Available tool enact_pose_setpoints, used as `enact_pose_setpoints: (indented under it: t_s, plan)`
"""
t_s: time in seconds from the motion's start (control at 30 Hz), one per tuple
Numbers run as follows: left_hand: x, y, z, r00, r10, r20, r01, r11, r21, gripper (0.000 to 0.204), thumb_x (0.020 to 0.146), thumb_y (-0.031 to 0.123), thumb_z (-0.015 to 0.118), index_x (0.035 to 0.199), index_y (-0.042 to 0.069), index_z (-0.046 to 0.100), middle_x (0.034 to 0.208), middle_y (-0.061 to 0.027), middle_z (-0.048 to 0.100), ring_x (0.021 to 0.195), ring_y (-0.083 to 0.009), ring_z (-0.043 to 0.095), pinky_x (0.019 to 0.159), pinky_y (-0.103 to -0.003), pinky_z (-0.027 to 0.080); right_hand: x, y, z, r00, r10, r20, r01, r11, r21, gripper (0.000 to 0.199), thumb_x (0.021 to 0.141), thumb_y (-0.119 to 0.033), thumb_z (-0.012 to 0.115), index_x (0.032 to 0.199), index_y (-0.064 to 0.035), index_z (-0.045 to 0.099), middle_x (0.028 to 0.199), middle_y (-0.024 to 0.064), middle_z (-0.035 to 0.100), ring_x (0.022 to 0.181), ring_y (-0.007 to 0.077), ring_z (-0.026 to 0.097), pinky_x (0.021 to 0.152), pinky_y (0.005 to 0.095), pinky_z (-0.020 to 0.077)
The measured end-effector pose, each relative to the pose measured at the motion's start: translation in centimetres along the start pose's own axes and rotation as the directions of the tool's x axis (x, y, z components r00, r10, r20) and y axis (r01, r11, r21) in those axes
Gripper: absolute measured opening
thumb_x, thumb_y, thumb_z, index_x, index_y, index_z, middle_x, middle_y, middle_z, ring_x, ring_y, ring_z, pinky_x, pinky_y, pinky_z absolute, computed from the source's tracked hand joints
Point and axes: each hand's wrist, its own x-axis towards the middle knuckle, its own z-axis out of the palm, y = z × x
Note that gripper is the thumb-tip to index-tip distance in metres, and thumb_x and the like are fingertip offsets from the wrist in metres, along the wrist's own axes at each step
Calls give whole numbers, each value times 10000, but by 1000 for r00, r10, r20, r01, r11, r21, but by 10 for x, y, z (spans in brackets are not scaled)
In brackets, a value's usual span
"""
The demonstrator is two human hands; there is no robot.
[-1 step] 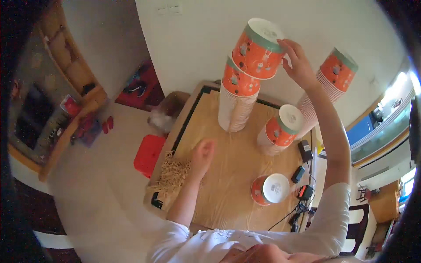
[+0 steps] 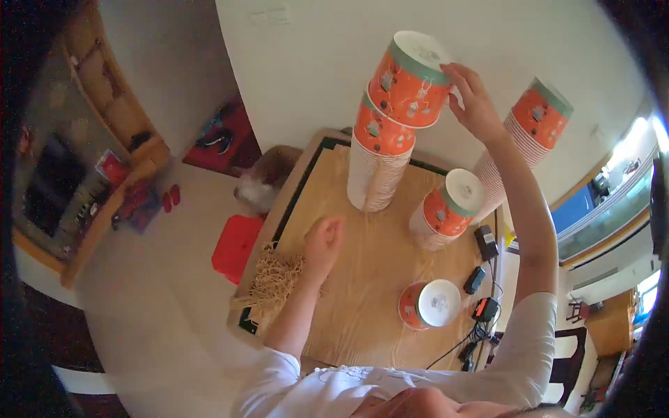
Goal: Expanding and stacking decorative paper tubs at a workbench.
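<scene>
Right hand (image 2: 474, 101), fingers closed round a tilted orange paper cup (image 2: 410, 80), holds it atop the tall cup stack (image 2: 376, 164) at the table's (image 2: 362, 306) far edge. Left hand (image 2: 322, 244), loosely curled and empty, hovers beside a pile of rubber bands (image 2: 273, 282) left of the stack.

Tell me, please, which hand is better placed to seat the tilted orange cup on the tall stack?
Probably the right hand: it grips the tilted orange cup just above the tall stack. The left hand is low over the table, holding nothing.

Tilted cup (image 2: 410, 80) atop tall stack (image 2: 375, 167), seemingly touching, table (image 2: 362, 306) below
</scene>
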Motion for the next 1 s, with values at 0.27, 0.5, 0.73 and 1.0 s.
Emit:
enact_pose_setpoints:
  t_s: [0.27, 0.5, 0.73, 1.0]
  plan:
    - [117, 2, 83, 751, 660, -18, -621, 714, 323, 307, 726, 16, 574, 1018, 106, 600, 835, -59, 546, 779, -248, 546, 639, -356, 478, 2, 19, 52, 989, -146, 38, 142, 986, 90, 624, 695, 74, 592, 1269, -104, 425, 1233, 134, 454, 1130, 311, 467, 928, 368, 437]
    - [152, -27, 116, 702, 712, -22, -654, 656, 376, 218, 713, 33, 570, 927, 70, 585, 854, -63, 523, 796, -247, 534, 645, -364, 473, -8, 32, 80, 977, -194, 85, 188, 979, 72, 585, 711, 50, 554, 1261, -109, 436, 1206, 149, 474, 1136, 327, 456, 939, 389, 429]
    - [148, -50, 114, 706, 706, 57, -677, 649, 348, 222, 725, 52, 659, 938, 82, 605, 920, -62, 556, 820, -246, 563, 663, -355, 498, -21, 34, 99, 973, -215, 85, 210, 976, 64, 577, 720, 31, 548, 1265, -127, 440, 1202, 139, 485, 1128, 318, 466, 934, 387, 434]
    - [158, -33, 101, 638, 763, -105, -686, 625, 373, 367, 712, 10, 634, 1071, 73, 587, 1066, -92, 530, 953, -279, 537, 804, -375, 473, -23, 39, 106, 972, -230, 46, 225, 970, 96, 609, 705, 52, 556, 1272, -131, 433, 1211, 134, 488, 1122, 321, 482, 938, 397, 429]
